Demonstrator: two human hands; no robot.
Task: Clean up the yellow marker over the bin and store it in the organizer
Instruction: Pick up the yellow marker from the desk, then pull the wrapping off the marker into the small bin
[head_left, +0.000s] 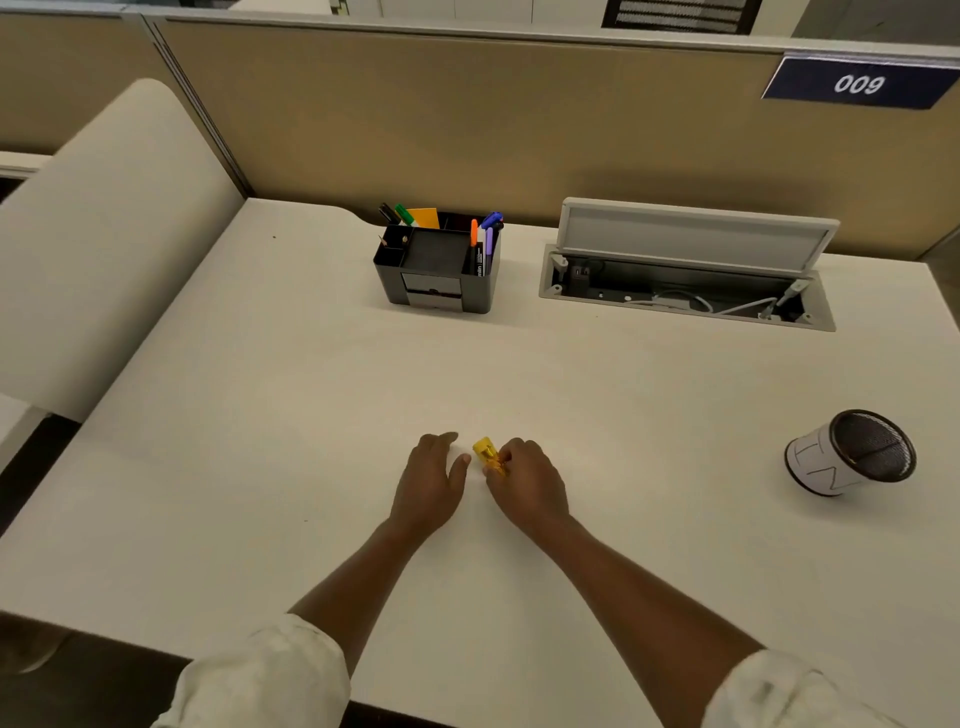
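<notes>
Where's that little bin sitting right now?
In the head view, the mesh bin sits tilted on the far right of the desk, well away from the right hand holding the yellow marker, nearer the person than the open cable tray.

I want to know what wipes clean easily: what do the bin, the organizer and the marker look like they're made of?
Bin: dark wire mesh, see-through weave, wrapped in white paper. Organizer: black moulded plastic, smooth matte walls. Yellow marker: probably plastic, glossy and slightly translucent.
</notes>
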